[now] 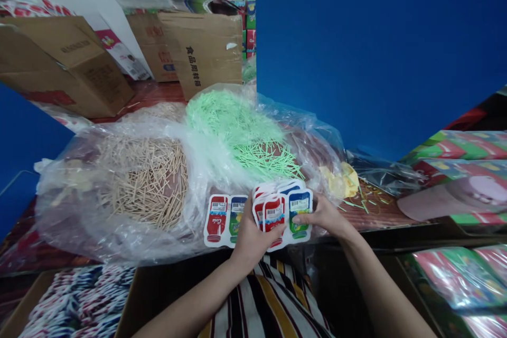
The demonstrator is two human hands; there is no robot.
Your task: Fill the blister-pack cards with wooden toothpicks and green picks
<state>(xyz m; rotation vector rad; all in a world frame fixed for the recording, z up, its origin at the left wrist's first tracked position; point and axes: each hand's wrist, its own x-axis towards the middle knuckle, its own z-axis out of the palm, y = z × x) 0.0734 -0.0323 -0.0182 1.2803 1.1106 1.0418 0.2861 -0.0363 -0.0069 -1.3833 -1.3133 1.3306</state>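
Between my two hands is a small stack of bottle-shaped twin packs [274, 212], red on one half and blue-green on the other, with "Cola" print and barcodes. My left hand [253, 240] is closed on the left side of the stack, its thumb across the red front. My right hand [322, 216] grips the right edge, thumb lying on the blue-green half. Another twin pack [217, 222] lies flat on the plastic just left of my left hand, partly covered by it. Just beyond the stack are loose light-green sticks [267, 158] in a clear bag.
Tan sticks [154, 185] fill a clear bag on the left. Cardboard boxes [206, 53] stand behind, beside a tall blue panel [376, 53]. A pinkish cylinder [447, 198] and wrapped cartons [467, 274] are at right. More packs [83, 301] fill a box at lower left.
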